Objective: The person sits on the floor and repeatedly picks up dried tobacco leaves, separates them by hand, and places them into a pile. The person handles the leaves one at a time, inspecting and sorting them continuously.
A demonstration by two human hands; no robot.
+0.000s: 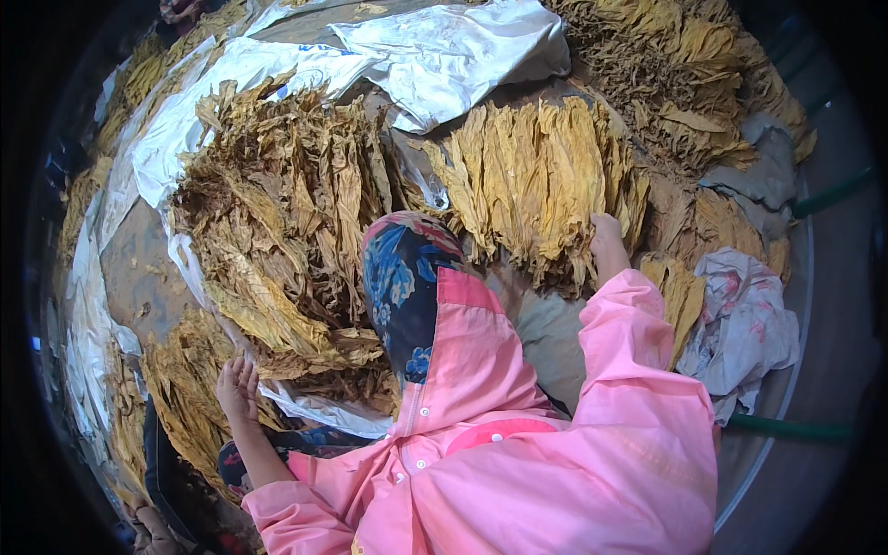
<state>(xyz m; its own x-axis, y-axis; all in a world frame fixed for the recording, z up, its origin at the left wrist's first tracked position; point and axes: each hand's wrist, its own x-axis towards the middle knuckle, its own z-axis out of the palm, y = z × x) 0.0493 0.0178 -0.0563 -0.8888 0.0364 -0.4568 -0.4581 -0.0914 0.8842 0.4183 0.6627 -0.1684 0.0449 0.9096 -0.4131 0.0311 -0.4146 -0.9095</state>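
A spread of yellow dried leaves, which look like tobacco [538,173], lies in front of me to the right. My right hand [608,234] is at its lower right edge, with the fingers curled against the leaves; whether it grips one is not plain. My left hand [238,390] is palm up at the lower left, fingers apart and slightly bent, with nothing in it. It is beside a large heap of browner dried leaves [298,201] and above another pile of leaves [191,388]. My raised knee in flowered cloth stands between the heap and the yellow spread.
White plastic sacking [458,52] lies beyond the leaves. More leaves [666,76] are heaped at the upper right. A crumpled pale cloth or sheet [742,319] and green bars [791,428] are at the right. Another person's hand [152,527] shows at the lower left; another person is at the top left.
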